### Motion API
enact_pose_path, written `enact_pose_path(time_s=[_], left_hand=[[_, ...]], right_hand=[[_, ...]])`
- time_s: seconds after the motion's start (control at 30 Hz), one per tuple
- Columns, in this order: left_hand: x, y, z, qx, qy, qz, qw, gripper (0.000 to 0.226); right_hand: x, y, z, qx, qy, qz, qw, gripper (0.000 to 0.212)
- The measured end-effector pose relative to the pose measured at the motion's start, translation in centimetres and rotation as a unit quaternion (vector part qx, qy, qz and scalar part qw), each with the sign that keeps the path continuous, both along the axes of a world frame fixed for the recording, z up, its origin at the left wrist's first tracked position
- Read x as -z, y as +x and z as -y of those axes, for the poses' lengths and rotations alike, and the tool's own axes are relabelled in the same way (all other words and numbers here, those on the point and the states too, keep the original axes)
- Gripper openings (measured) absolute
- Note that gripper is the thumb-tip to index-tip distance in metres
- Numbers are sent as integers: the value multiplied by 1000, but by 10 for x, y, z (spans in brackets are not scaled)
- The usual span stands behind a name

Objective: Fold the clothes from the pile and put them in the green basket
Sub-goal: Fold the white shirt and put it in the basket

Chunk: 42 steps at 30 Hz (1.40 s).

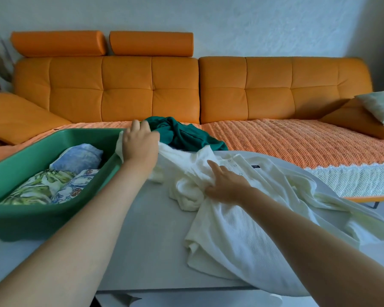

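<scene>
A white button-neck shirt (242,222) lies crumpled across the grey table (146,229). My left hand (140,144) reaches far forward and grips one end of the white shirt beside the basket's right rim. My right hand (226,185) holds a bunched fold near the shirt's collar. Behind the white shirt a dark green garment (184,135) lies in a heap at the table's far edge. The green basket (31,216) stands at the left with three folded pieces inside: a pale blue one (80,159), a leafy green print (38,191) and a blue floral print (73,189).
An orange sofa (151,91) runs along the wall behind the table, its seat covered by an orange woven throw (297,140). A pale patterned cushion (381,107) leans at its right end. The table's near edge runs along the bottom of the view.
</scene>
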<state>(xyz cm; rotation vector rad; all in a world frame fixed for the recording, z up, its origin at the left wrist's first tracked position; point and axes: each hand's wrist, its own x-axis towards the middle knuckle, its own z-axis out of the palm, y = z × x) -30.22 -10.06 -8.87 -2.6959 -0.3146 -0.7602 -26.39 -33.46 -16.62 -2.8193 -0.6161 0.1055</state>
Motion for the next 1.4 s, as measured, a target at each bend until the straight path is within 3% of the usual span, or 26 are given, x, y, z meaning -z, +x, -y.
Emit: enact_pose_path(time_s=[0.1, 0.2, 0.27, 0.33, 0.4, 0.5, 0.6, 0.7, 0.77, 0.9, 1.0, 1.07, 1.13, 1.2, 1.3, 1.33, 1.4], left_hand=[[13, -1, 3, -40, -61, -267, 961, 44], [26, -1, 14, 40, -219, -369, 902, 62], [30, 4, 24, 90, -282, -342, 892, 54], [32, 11, 31, 121, -328, -283, 893, 39], [34, 21, 34, 134, -365, -237, 890, 32], [33, 41, 41, 135, -396, -196, 887, 30], [38, 65, 57, 132, -431, -182, 874, 32], [44, 83, 77, 116, -463, -218, 851, 57], [52, 95, 84, 85, -419, -254, 868, 69], [60, 112, 75, 118, -411, -246, 870, 11], [51, 114, 57, 140, -401, -211, 880, 45], [46, 111, 44, 137, -384, -203, 890, 35], [43, 108, 30, 83, -378, -259, 885, 23], [40, 103, 23, 16, -376, -314, 872, 13], [40, 95, 22, 6, -483, -316, 817, 32], [41, 93, 23, 9, -498, -302, 813, 44], [45, 88, 26, 28, -449, -277, 849, 46]], right_hand=[[-5, -1, -7, 9, -19, 100, 995, 63], [-12, -6, -12, -9, 20, 49, 999, 38], [-14, -7, -15, -26, 24, -49, 998, 19], [-16, -4, -15, -43, 51, -102, 993, 34], [-20, 6, -12, -25, 149, -145, 978, 40], [-25, 31, -3, 26, 225, -122, 966, 30], [-23, 58, 9, 58, 167, 11, 984, 45], [-13, 87, 19, 90, 188, 42, 977, 56], [-6, 104, 22, 92, 159, 61, 981, 61], [5, 126, 23, 30, -17, 36, 999, 79], [5, 133, 18, 35, -49, 0, 998, 80], [3, 136, 11, 50, -51, -15, 997, 84], [2, 134, 1, 49, -55, -35, 997, 88], [0, 129, -8, 37, -55, -36, 997, 84], [-2, 122, -17, 42, -56, -12, 997, 60], [-3, 119, -19, 44, -65, 1, 997, 49], [-9, 110, -19, 41, -75, 30, 996, 30]])
